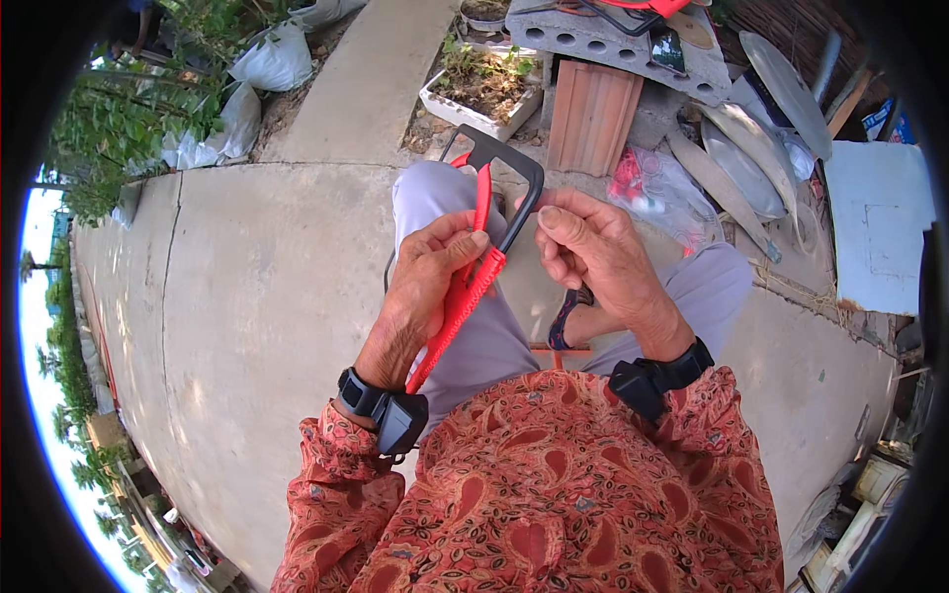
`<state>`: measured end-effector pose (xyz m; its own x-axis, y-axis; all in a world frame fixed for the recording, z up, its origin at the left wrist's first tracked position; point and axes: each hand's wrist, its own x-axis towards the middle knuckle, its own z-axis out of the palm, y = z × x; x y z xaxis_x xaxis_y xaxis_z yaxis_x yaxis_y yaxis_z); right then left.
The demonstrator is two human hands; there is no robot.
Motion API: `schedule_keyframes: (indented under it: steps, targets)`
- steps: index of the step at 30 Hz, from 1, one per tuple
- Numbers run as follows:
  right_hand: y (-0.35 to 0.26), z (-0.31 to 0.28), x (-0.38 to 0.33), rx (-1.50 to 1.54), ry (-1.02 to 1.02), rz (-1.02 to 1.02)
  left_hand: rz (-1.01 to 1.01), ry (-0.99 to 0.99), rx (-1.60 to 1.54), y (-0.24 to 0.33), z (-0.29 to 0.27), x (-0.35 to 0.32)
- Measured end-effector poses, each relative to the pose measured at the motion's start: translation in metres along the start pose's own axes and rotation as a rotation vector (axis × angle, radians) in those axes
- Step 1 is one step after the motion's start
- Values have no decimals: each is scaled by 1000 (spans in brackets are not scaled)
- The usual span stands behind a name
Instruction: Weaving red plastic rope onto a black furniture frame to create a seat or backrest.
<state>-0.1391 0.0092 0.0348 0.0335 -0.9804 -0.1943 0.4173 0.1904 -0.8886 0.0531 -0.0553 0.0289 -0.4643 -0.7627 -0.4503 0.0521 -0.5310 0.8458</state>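
Observation:
A hacksaw with a black bent frame and red parts hangs in front of me over my knees. My left hand is closed on it, thumb pressing the red part near the middle. A long red strip with a toothed-looking edge slants from the frame toward my left wrist. My right hand is at the frame's right side, thumb and fingers curled together at the black bar. Whether something small is pinched there I cannot make out.
Ahead, a grey hollow block bears a red-and-black tool and stands beside a ribbed reddish tile. A white planter is left of it. Curved grey pieces, a plastic bag and a pale board lie right.

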Motion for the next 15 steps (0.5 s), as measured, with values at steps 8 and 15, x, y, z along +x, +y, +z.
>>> schedule_keyframes:
  steps: [8, 15]
  targets:
    - [-16, 47, 19, -242, -197, -53, 92, -54, -191, 28, -34, -18]
    - [-27, 84, 19, -149, -325, -167, 170, -148, -257, 47, -35, -41]
